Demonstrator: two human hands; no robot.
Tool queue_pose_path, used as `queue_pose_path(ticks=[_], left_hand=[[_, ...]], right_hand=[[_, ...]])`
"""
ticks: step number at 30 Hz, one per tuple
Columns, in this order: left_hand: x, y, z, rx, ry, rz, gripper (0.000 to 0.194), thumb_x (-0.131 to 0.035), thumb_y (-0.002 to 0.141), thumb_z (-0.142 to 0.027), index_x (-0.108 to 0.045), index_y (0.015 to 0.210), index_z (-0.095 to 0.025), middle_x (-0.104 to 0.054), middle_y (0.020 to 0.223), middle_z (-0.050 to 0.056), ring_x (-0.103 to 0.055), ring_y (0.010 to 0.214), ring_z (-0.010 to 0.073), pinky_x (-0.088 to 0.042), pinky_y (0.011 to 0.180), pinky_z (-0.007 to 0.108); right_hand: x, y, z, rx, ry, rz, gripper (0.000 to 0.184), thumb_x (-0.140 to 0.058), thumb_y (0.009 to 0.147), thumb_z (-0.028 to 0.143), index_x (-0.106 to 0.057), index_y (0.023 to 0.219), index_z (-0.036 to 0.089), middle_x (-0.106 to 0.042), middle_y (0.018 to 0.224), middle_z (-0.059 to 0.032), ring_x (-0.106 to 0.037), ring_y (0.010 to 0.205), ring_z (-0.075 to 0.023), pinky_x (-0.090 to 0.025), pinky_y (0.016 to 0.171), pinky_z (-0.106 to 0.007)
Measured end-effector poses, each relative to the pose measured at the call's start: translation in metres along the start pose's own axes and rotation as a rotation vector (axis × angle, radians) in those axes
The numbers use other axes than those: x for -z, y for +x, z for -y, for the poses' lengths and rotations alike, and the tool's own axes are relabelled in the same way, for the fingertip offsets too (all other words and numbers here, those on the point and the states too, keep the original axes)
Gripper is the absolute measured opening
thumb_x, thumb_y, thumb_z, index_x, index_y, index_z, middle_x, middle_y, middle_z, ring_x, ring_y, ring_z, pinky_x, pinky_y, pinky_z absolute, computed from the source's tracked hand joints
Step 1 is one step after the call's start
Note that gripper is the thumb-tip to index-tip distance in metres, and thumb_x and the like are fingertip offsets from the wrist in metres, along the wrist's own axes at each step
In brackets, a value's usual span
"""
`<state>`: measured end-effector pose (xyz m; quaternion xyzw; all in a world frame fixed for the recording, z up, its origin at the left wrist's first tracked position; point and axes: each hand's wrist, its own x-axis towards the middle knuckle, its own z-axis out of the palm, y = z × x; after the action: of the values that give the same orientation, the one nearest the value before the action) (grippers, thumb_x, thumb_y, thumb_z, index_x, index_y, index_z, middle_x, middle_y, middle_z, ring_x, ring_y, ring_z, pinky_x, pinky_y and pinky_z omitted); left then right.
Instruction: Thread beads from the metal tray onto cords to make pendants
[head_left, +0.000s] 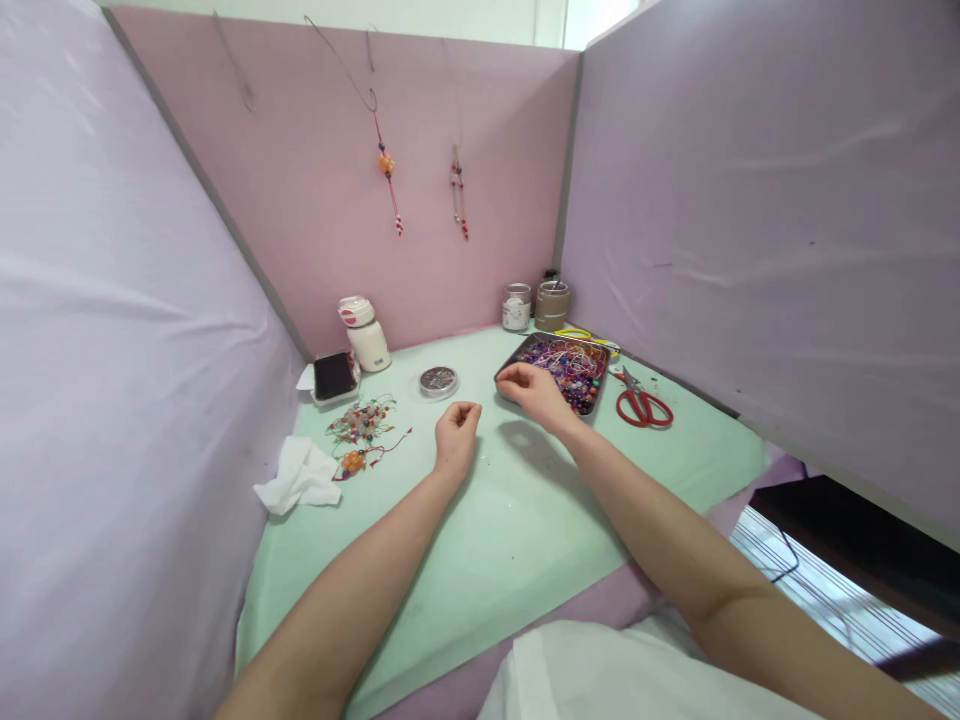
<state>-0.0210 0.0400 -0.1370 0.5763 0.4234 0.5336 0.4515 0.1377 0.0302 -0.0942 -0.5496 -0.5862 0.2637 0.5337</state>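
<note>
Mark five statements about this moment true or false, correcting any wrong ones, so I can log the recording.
1. The red-handled metal scissors lie to the right of the dark rectangular tray of colourful beads. True.
2. The left hand is spread flat. False: its fingers are curled in.
3. The cord ornament with an orange bead cluster hangs in front of the pink rear panel. True.
4. The crumpled white tissue lies beside the right hand. False: it lies to the left of the left hand.
5. The cream-white lidded bottle is tipped on its side. False: it stands upright.
</note>
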Motion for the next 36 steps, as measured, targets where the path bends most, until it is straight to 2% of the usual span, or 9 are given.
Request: queue_pose_path(ticks=[5,10,18,36], left_hand=[[0.0,0.001,0.0,-0.023,0.011,-0.05,0.021,-0.06,0.073,-0.037,-0.06,0.074,-0.016,-0.057,0.068,-0.001,-0.05,0.064,0.0115,-0.04,0.064,0.025],[0.0,0.0,0.0,-0.044,0.015,-0.057,0.02,-0.06,0.073,-0.036,-0.06,0.074,-0.017,-0.058,0.069,0.0,-0.05,0.065,0.0117,-0.041,0.065,0.024],[-0.001,-0.003,-0.004,-0.077,0.025,-0.03,0.019,-0.06,0.074,-0.036,-0.059,0.073,-0.017,-0.058,0.068,0.0,-0.049,0.064,0.0116,-0.04,0.066,0.025],[-0.001,-0.005,-0.005,-0.115,0.074,-0.041,0.018,-0.059,0.075,-0.034,-0.059,0.074,-0.016,-0.056,0.066,-0.001,-0.048,0.061,0.0109,-0.039,0.062,0.023]], right_hand=[[-0.018,-0.021,-0.015,-0.264,0.478,0.019,0.026,-0.071,0.062,0.033,-0.065,0.082,0.017,-0.069,0.083,-0.0046,-0.059,0.069,-0.0112,-0.048,0.068,-0.025],[-0.015,-0.02,-0.021,-0.371,0.673,0.074,0.03,-0.079,0.056,0.03,-0.066,0.08,0.018,-0.069,0.088,-0.0062,-0.06,0.071,-0.0112,-0.049,0.067,-0.024],[-0.011,-0.021,-0.021,-0.452,0.753,0.089,0.028,-0.081,0.056,0.026,-0.066,0.079,0.018,-0.069,0.085,-0.0026,-0.059,0.068,-0.0083,-0.047,0.061,-0.019],[-0.011,-0.022,-0.021,-0.449,0.738,0.1,0.025,-0.081,0.056,0.025,-0.068,0.077,0.021,-0.068,0.082,-0.0003,-0.058,0.068,-0.0077,-0.046,0.06,-0.018]])
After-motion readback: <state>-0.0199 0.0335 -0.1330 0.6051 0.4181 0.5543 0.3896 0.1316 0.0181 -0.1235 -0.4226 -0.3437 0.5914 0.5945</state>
